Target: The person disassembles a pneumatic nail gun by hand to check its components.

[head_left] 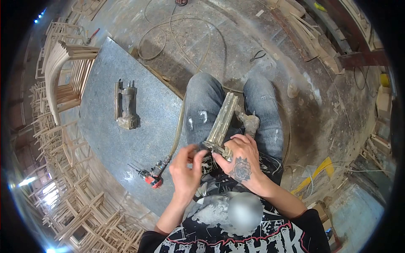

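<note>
A worn, dusty nail gun (223,120) lies across my lap, its long magazine slanting up between my knees. My right hand (241,158), with a tattoo on its back, is wrapped round the near end of the tool. Just left of that end is my left hand (185,166), its thumb and fingers apart and the fingertips slightly blurred; nothing shows between them. A second nail gun (126,105) rests on the grey board (99,126) at the left. Nearer to my left hand, a red and black tool (152,179) sits on the board by a hose (180,126).
Wooden chair frames (55,80) are stacked along the left side. Coiled hose (211,42) and pliers (257,55) lie on the floor ahead. Wood pieces (312,42) line the upper right, with a yellow object (322,169) at the right. A foot (181,2) shows at the top.
</note>
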### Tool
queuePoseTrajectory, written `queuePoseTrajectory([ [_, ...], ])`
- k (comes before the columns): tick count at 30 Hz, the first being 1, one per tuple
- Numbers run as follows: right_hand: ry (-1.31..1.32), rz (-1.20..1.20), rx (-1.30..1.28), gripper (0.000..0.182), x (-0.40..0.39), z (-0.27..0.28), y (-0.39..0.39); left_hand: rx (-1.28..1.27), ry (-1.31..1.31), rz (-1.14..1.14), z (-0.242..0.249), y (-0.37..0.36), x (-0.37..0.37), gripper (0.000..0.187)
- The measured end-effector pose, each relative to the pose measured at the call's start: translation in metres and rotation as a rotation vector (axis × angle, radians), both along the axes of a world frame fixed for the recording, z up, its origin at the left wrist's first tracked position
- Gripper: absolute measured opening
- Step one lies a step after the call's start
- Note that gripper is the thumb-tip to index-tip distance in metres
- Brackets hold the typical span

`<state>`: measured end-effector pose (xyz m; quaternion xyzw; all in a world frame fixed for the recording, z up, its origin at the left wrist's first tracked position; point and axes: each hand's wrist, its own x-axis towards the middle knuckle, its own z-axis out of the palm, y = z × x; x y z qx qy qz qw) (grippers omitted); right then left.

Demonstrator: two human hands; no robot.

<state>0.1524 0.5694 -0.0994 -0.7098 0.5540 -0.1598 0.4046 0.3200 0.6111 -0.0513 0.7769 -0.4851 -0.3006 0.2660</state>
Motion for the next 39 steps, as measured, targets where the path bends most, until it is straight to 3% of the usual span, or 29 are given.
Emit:
queuePoseTrajectory([
  [7,-0.018,0.034,0.001,0.042,-0.001,0.000,-0.002,-0.232,-0.005,-0.065,-0.034,-0.001,0.006,0.011],
  [30,-0.095,0.105,0.049,0.031,-0.002,0.001,-0.012,-0.349,0.150,0.049,-0.048,0.008,-0.002,0.016],
  [33,-0.084,0.112,0.135,0.030,-0.001,0.004,-0.011,-0.184,0.288,0.282,-0.043,0.036,0.003,0.031],
  [34,-0.068,0.098,0.154,0.030,-0.003,0.002,-0.011,-0.168,0.200,0.392,-0.050,0.053,0.011,0.019],
  [39,-0.095,0.114,0.182,0.032,-0.004,0.001,-0.014,-0.050,0.752,1.338,-0.164,0.184,0.081,0.048],
])
